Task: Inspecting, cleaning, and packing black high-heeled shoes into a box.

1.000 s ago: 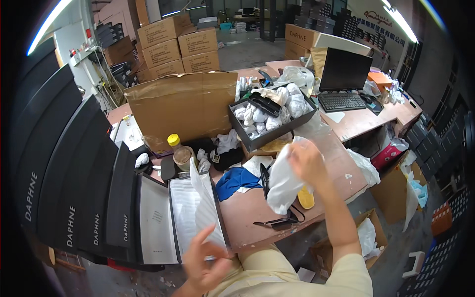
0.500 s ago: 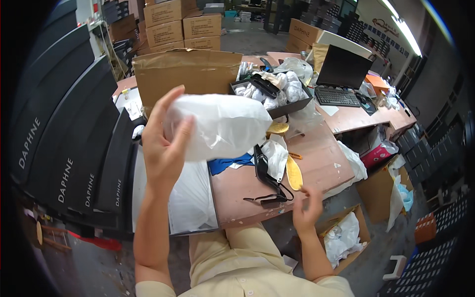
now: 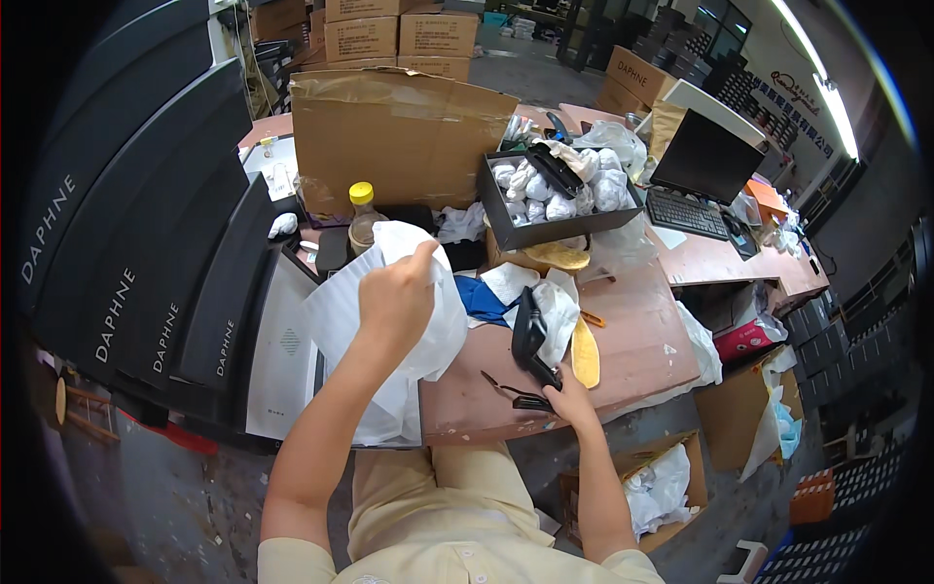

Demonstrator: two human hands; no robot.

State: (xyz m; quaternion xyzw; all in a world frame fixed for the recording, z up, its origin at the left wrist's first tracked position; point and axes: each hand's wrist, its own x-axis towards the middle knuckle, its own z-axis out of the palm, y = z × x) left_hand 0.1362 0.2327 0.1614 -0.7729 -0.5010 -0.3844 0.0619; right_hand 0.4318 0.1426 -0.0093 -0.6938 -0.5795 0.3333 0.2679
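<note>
My left hand (image 3: 391, 304) is closed on a crumpled sheet of white tissue paper (image 3: 443, 336), which spreads over a shoe box (image 3: 282, 365) at the left of the table. At the table's front, my right hand (image 3: 572, 401) has its fingers closed round one end of a black strappy shoe (image 3: 528, 336). A dark strap hangs out to the left of that hand. White paper (image 3: 558, 321) lies against the shoe, and a yellow insole-shaped piece (image 3: 586, 352) is just right of it. Blue cloth (image 3: 480, 297) shows behind the shoe.
Tall black shoe boxes (image 3: 146, 243) stack up on my left. A black box of white paper balls (image 3: 559, 229) stands behind the work area, beside a cardboard flap (image 3: 389, 136) and a yellow-capped bottle (image 3: 361, 209). A monitor (image 3: 705, 156) stands far right; an open carton (image 3: 696, 477) sits below the table.
My left hand has lowered the white paper, which was a rounded bundle and now hangs loose. My right hand has moved left onto the black shoe and closed on it. The view has shifted slightly.
</note>
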